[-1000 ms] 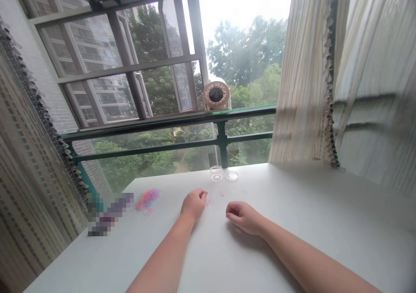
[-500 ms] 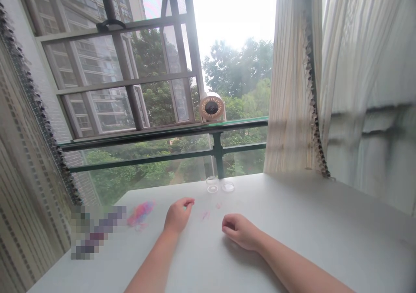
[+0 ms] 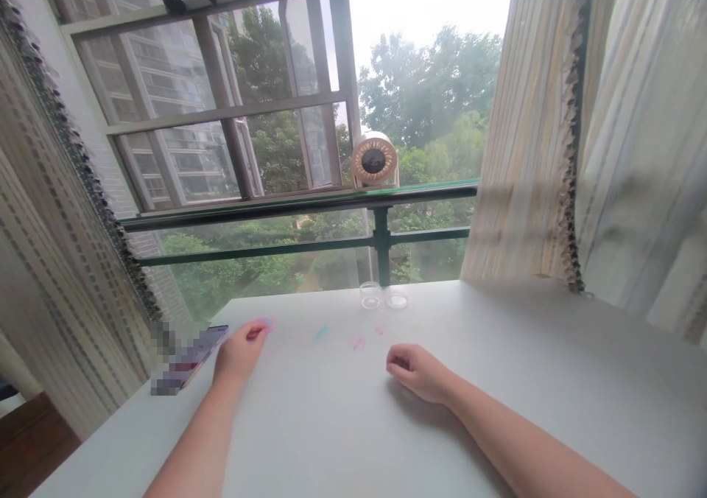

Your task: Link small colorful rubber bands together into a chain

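My left hand [image 3: 238, 354] reaches over a small pile of pink and blue bits [image 3: 267, 324] at the left of the white table [image 3: 309, 424]. Its fingers are pinched together and cover most of the pile; anything between them is hidden. My right hand [image 3: 418, 373] rests on the tabletop, curled into a loose fist with its inside in shadow. Between the hands lie a blue-green bit [image 3: 321, 332], a pink-purple bit [image 3: 358, 342] and a smaller pink bit [image 3: 380, 330], all too blurred to name.
Two clear round dishes, a taller one [image 3: 370, 296] and a shallow one [image 3: 396, 301], stand near the back edge. A partly pixelated phone-like slab [image 3: 204, 351] lies left of my left hand. A round fan [image 3: 375, 160] sits above the railing [image 3: 309, 246]. Curtains [image 3: 524, 137] hang at both sides.
My left hand has moved left from the table's middle to the pile. A blue-green bit now lies where that hand was. My right hand stays curled in place; the view has tilted down.
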`<state>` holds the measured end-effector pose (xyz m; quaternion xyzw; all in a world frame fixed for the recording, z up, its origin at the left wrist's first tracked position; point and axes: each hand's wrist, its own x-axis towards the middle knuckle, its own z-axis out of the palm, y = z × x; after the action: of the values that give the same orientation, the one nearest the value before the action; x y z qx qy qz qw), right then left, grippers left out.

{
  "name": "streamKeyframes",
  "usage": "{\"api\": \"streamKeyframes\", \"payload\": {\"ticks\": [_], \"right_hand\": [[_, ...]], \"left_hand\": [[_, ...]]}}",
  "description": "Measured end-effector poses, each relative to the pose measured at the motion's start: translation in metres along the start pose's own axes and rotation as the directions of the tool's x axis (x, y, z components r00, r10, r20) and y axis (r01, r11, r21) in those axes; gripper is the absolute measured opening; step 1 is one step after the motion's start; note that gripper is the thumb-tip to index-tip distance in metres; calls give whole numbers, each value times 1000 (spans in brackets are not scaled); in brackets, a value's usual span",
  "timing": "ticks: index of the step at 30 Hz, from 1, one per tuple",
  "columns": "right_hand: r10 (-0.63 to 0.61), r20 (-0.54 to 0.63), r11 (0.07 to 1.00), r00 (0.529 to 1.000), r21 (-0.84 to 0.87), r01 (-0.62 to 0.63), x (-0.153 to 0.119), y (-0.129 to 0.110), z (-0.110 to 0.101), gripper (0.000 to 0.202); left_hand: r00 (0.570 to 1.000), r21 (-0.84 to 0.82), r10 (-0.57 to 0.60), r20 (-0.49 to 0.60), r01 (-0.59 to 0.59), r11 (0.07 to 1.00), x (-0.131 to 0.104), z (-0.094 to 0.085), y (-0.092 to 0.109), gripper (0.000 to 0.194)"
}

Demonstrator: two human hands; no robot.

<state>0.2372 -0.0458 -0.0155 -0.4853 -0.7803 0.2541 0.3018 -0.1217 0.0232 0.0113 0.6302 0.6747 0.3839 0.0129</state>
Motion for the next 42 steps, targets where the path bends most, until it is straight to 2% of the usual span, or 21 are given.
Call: {"api": "streamKeyframes", "payload": {"ticks": [2, 9, 15, 19, 28, 37, 42], "right_hand": [[3, 7, 1000, 1000, 1, -3, -2, -2, -1, 15], [4, 59, 1000, 998, 0, -4, -4, -5, -6, 17], [3, 71, 1000, 997, -23, -1, -4, -5, -7, 18], [10, 76, 999, 997, -41, -6, -5, -6, -8, 20], [19, 99, 999, 995, -49, -14, -5, -7, -10, 22], [24, 101, 999, 995, -32, -21, -4, -3, -9, 21], [25, 94, 999, 995, -23, -23, -4, -3, -9, 22]], "left_hand": [[996, 55, -89, 16, 88, 995, 0, -4, -5, 23], [965, 175, -256, 60, 243, 954, -1, -13, -14, 22], [937, 283, -330, 113, 288, 915, -1, -20, -35, 23], [930, 307, -335, 149, 278, 910, -9, -23, -37, 24], [926, 295, -322, 198, 257, 920, -21, -17, -15, 26], [925, 262, -267, 269, 196, 945, -21, -11, -18, 28], [935, 241, -243, 259, 181, 953, -22, -8, -18, 24]]}}
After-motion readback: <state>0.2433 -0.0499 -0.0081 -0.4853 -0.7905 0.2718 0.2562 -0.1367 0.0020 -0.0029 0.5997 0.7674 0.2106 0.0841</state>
